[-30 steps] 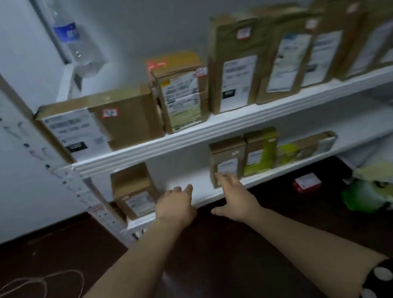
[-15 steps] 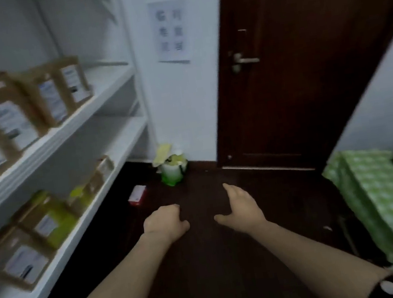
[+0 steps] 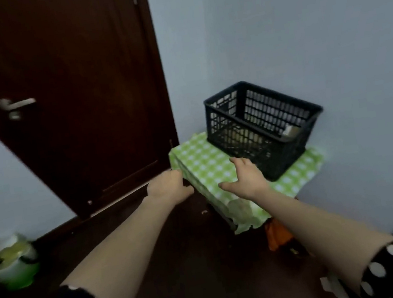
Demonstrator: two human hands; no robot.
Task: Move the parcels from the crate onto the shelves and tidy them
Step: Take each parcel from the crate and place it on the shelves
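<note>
A black slatted plastic crate [image 3: 289, 146] stands on a small table under a green checked cloth [image 3: 201, 159], in the corner of the room. Through its slats I make out parcels [image 3: 240, 139] lying low inside, and a brown one [image 3: 289, 131] shows at the far right end. My left hand [image 3: 168, 187] hovers just left of the table's corner, fingers loosely curled, holding nothing. My right hand [image 3: 245, 177] is spread over the cloth in front of the crate, fingers straight, not touching the crate. The shelves are out of view.
A dark wooden door [image 3: 69, 104] with a metal handle [image 3: 17, 105] is at the left. A green and white pot [image 3: 14, 265] sits on the dark floor at the far left. Something orange [image 3: 278, 237] lies under the table. Pale walls close the corner.
My view has swung right, from the shelves past the door to the crate in the corner. Both hands stay held out in front, holding nothing, now close to the table.
</note>
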